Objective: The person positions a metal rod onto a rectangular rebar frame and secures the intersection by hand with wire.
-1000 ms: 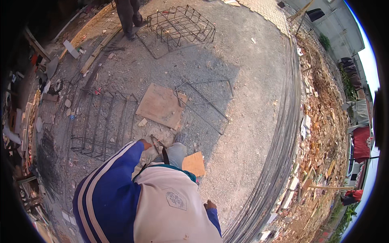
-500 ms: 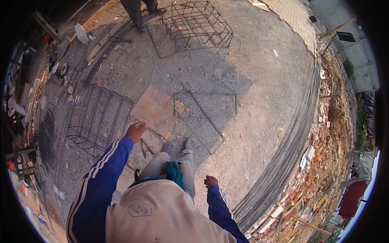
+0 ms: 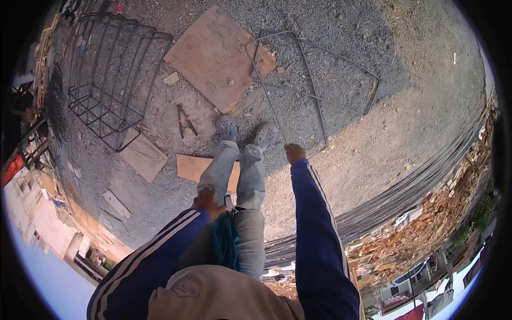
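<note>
Ground (image 3: 376,165): grey gravel, shaded toward the left and top, sunlit at right.
Rods (image 3: 384,212): long grey bundle, curving along the right side.
Cage (image 3: 112,74): dark bent bars, lying at upper left.
Frames (image 3: 313,97): angular loops of bar, overlapping on the gravel ahead and right of the shoes (image 3: 226,128), at the right edge of the board (image 3: 216,58).
Board: flat, brown, between cage and frames.
Cutters: open-handled (image 3: 187,118), lying left of the shoes.
Right hand (image 3: 295,153): fingers curled at the frames' near corner; whether pinching it, cannot tell.
Left hand (image 3: 207,200): over the left leg; cannot tell if spread or pressed together.
</note>
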Available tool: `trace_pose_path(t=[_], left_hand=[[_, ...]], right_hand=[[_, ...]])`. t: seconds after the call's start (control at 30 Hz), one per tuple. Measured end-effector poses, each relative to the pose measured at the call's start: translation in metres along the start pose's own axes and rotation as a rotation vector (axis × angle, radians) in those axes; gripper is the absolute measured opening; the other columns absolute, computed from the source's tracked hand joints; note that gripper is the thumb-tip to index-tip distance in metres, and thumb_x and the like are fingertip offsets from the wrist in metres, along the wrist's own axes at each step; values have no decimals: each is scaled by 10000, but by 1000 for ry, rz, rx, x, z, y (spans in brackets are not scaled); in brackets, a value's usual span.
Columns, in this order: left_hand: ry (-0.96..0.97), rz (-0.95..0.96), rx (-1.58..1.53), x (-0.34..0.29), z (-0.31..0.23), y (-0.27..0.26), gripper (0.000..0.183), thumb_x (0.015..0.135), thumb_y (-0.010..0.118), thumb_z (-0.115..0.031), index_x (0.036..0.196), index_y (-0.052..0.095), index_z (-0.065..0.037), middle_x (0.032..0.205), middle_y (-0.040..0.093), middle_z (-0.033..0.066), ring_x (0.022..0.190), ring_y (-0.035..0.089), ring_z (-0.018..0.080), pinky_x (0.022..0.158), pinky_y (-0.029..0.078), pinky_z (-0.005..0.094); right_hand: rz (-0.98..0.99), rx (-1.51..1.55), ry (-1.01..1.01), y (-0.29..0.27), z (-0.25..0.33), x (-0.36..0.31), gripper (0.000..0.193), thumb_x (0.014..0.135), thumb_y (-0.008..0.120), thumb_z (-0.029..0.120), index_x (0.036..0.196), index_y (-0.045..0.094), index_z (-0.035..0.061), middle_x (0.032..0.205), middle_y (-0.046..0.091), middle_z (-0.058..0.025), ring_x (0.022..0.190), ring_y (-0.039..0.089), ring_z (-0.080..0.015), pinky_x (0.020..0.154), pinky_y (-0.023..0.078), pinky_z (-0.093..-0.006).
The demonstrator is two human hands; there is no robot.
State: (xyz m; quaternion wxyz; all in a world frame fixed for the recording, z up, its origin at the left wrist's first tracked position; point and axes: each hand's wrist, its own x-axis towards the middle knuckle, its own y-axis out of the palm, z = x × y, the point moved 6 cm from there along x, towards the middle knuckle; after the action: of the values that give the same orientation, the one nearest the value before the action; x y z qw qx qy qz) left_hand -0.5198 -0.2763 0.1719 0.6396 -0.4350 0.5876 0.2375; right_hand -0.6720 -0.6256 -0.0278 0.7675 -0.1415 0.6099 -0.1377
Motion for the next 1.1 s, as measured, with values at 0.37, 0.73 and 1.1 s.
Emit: trace_pose_path(t=[0.37, 0.73, 1.1], left_hand=[[-72, -144, -121, 20, -5, 28, 717, 731, 750, -399, 1345, 484, -141, 1401, 381, 212, 1293, 367, 399, 1011, 351, 523], [-11, -164, -216, 17, 8, 26, 681, 742, 744, -378, 1325, 502, -123, 1405, 382, 188, 1302, 385, 372, 1029, 364, 500], [-59, -277, -600, -17, 67, -26, 553, 853, 657, -388, 1254, 571, -17, 1249, 576, 225, 1158, 558, 351, 983, 444, 398]], right_hand=[[-112, -161, 1, 61, 65, 128, 955, 702, 745, 545, 1399, 387, -1, 1338, 491, -274, 1240, 502, -380, 1035, 415, -409], [-493, 182, -97, -28, 98, -16, 378, 830, 650, 399, 898, 590, 32, 858, 666, -212, 864, 658, -383, 774, 505, -459], [-155, 996, 42, -85, 76, -162, 439, 920, 592, 436, 652, 497, 102, 513, 406, 38, 374, 330, -56, 333, 218, -253]])
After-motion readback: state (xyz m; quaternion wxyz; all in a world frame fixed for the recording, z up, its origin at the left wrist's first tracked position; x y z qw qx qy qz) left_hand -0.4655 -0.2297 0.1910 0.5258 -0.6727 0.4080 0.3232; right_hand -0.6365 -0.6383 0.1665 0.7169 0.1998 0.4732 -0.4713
